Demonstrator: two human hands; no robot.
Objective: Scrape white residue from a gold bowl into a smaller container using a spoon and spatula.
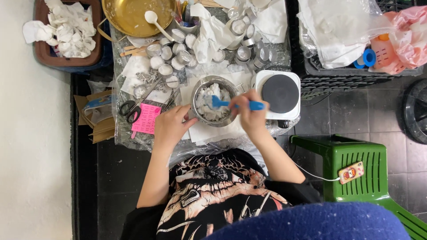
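Observation:
A small steel pot (198, 90) full of white waxy lumps stands on white paper at the table's near edge. My right hand (249, 113) grips a blue spatula (231, 104) whose blade is pushed into the white mass. My left hand (171, 124) rests against the pot's left side, fingers curled at its rim.
A white single-burner hot plate (280, 93) sits just right of the pot. Behind are several small metal cups (171, 55), a brass bowl with a white spoon (133, 15), scissors (131, 109), a pink note (146, 119). A green stool with a phone (351, 172) stands at right.

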